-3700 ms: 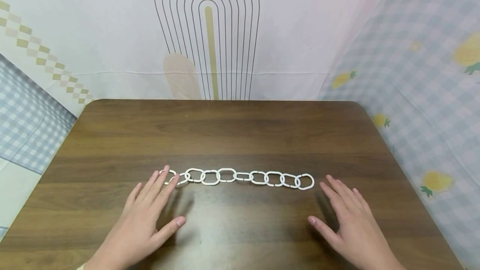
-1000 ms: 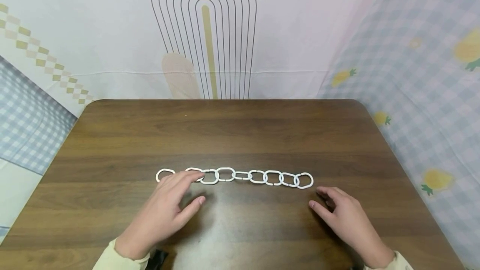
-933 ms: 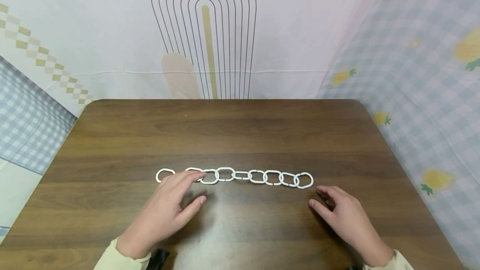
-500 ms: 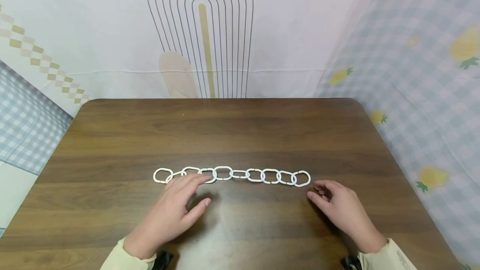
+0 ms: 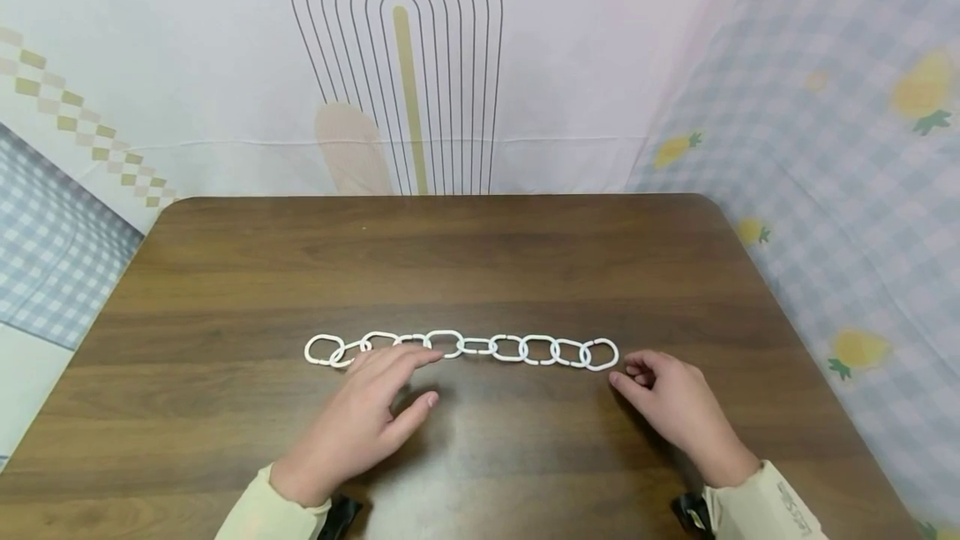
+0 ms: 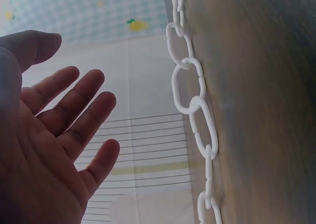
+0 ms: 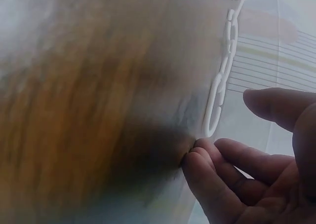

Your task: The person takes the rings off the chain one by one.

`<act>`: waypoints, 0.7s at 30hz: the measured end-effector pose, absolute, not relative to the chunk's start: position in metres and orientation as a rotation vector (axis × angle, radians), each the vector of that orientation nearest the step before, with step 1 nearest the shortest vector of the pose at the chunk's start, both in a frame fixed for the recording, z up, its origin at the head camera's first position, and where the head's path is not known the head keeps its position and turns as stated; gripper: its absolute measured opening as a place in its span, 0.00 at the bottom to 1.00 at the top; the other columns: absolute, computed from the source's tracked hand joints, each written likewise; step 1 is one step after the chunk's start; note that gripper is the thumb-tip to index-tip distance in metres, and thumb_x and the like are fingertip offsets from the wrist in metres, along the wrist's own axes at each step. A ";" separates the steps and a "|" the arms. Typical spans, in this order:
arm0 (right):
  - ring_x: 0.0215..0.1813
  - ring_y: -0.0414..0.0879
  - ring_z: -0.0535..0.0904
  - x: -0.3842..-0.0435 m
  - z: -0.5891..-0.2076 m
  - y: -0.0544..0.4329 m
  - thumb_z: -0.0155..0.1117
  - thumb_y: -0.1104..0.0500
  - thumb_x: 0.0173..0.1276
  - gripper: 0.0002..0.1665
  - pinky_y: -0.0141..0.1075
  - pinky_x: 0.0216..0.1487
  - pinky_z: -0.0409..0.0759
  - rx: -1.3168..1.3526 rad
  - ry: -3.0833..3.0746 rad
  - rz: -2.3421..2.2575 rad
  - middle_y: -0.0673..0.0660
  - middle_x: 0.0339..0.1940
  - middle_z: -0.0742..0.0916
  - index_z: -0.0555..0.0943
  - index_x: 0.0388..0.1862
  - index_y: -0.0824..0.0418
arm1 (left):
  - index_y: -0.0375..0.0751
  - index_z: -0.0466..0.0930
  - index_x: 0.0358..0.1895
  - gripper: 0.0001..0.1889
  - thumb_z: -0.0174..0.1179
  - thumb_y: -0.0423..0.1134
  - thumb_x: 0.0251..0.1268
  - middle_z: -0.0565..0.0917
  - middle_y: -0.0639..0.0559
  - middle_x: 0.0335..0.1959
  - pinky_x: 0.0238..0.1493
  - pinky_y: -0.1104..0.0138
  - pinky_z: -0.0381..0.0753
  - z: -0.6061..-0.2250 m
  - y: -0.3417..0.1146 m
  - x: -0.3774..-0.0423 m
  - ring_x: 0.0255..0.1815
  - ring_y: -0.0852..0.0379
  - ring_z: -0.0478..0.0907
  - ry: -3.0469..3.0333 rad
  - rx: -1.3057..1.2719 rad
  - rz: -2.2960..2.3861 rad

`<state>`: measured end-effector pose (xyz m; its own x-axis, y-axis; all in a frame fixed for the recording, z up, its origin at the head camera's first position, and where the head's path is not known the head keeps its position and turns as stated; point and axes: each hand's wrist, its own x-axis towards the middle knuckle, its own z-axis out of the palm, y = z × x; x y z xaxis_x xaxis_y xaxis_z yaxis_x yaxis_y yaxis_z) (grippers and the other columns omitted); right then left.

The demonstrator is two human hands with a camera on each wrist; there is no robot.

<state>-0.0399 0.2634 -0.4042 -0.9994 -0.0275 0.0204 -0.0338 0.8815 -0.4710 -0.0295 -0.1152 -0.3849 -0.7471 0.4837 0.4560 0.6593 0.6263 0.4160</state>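
A white chain of oval plastic links [image 5: 492, 347] lies stretched sideways across the wooden table. My left hand [image 5: 367, 415] hovers over its left half with fingers extended and thumb apart, hiding parts of a few links. In the left wrist view, a gap shows between the spread fingers of the left hand [image 6: 64, 130] and the chain [image 6: 175, 88]. Just right of the chain's last link is my right hand [image 5: 678, 407], its fingers loosely bent. The right wrist view shows those fingertips [image 7: 195, 160] close to the end link [image 7: 207, 128], thumb apart, nothing held.
The brown table [image 5: 480, 265] has rounded far corners. Behind it hangs a pale cloth [image 5: 570, 65] with arch lines, and a checked cloth with pineapples [image 5: 795, 157] hangs on the right. Light sleeves [image 5: 273, 507] and black wrist straps [image 5: 341, 517] are on both arms.
Over the last second my left hand has slid right along the chain, and my right hand has edged up closer to its right end. Earlier both hands lay flatter. The chain's layout looks unchanged.
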 end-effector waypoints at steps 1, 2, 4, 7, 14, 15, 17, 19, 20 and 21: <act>0.34 0.41 0.78 -0.041 -0.404 0.263 0.72 0.51 0.65 0.12 0.44 0.41 0.78 0.044 -3.033 0.755 0.46 0.27 0.83 0.85 0.37 0.59 | 0.44 0.79 0.59 0.20 0.65 0.43 0.65 0.82 0.57 0.56 0.55 0.57 0.72 -0.385 -0.114 -0.030 0.59 0.56 0.77 -2.559 -0.920 -0.830; 0.33 0.41 0.78 -0.041 -0.404 0.263 0.71 0.50 0.65 0.12 0.44 0.40 0.78 0.035 -3.034 0.752 0.45 0.27 0.83 0.85 0.37 0.58 | 0.45 0.79 0.60 0.20 0.65 0.43 0.65 0.82 0.57 0.57 0.56 0.57 0.72 -0.385 -0.113 -0.030 0.59 0.57 0.77 -2.566 -0.919 -0.832; 0.32 0.41 0.77 -0.043 -0.404 0.262 0.71 0.50 0.66 0.12 0.43 0.39 0.77 0.008 -3.040 0.749 0.45 0.27 0.82 0.85 0.36 0.58 | 0.45 0.79 0.60 0.20 0.64 0.43 0.66 0.82 0.58 0.57 0.56 0.58 0.73 -0.385 -0.111 -0.031 0.59 0.58 0.77 -2.579 -0.921 -0.833; 0.32 0.42 0.78 -0.045 -0.404 0.262 0.70 0.49 0.67 0.13 0.44 0.40 0.78 -0.034 -3.055 0.736 0.46 0.27 0.83 0.86 0.37 0.58 | 0.45 0.78 0.60 0.20 0.64 0.43 0.66 0.81 0.57 0.56 0.57 0.57 0.73 -0.386 -0.107 -0.033 0.59 0.58 0.77 -2.585 -0.935 -0.845; 0.34 0.44 0.80 -0.050 -0.405 0.263 0.67 0.47 0.68 0.15 0.49 0.43 0.79 -0.089 -3.104 0.717 0.47 0.29 0.86 0.87 0.39 0.58 | 0.43 0.80 0.58 0.19 0.64 0.43 0.66 0.82 0.57 0.56 0.58 0.56 0.72 -0.390 -0.098 -0.036 0.60 0.58 0.77 -2.586 -0.943 -0.852; 0.34 0.44 0.81 -0.050 -0.405 0.263 0.67 0.47 0.68 0.15 0.49 0.43 0.79 -0.091 -3.107 0.715 0.47 0.29 0.86 0.87 0.39 0.58 | 0.44 0.80 0.58 0.19 0.64 0.43 0.66 0.82 0.57 0.56 0.58 0.56 0.72 -0.391 -0.097 -0.037 0.60 0.58 0.77 -2.583 -0.943 -0.849; 0.34 0.45 0.81 -0.050 -0.405 0.263 0.67 0.47 0.68 0.15 0.49 0.43 0.79 -0.092 -3.109 0.709 0.47 0.29 0.86 0.87 0.38 0.58 | 0.44 0.80 0.57 0.18 0.65 0.42 0.65 0.82 0.56 0.55 0.57 0.56 0.72 -0.393 -0.094 -0.037 0.60 0.57 0.77 -2.571 -0.943 -0.849; 0.34 0.45 0.81 -0.051 -0.405 0.262 0.67 0.48 0.68 0.14 0.50 0.43 0.79 -0.089 -3.104 0.701 0.47 0.29 0.86 0.87 0.37 0.58 | 0.44 0.80 0.56 0.18 0.65 0.42 0.64 0.83 0.56 0.54 0.57 0.55 0.72 -0.395 -0.091 -0.037 0.59 0.56 0.78 -2.559 -0.942 -0.843; 0.34 0.45 0.81 -0.051 -0.405 0.262 0.67 0.48 0.67 0.14 0.50 0.43 0.79 -0.088 -3.103 0.694 0.47 0.29 0.86 0.87 0.37 0.58 | 0.44 0.80 0.56 0.18 0.65 0.42 0.64 0.83 0.55 0.54 0.57 0.55 0.72 -0.396 -0.090 -0.038 0.58 0.56 0.78 -2.555 -0.942 -0.841; 0.34 0.46 0.82 -0.051 -0.404 0.262 0.67 0.48 0.67 0.14 0.50 0.43 0.79 -0.085 -3.101 0.685 0.47 0.29 0.86 0.87 0.37 0.58 | 0.44 0.81 0.55 0.18 0.66 0.41 0.63 0.83 0.55 0.53 0.57 0.54 0.72 -0.397 -0.088 -0.038 0.58 0.56 0.79 -2.554 -0.942 -0.837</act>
<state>-0.0513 0.2623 -0.4045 -0.9980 0.0447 -0.0457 0.0598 0.9056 -0.4198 -0.0378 -0.0881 -0.3965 -0.7431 0.4953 0.4500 0.6656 0.6167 0.4203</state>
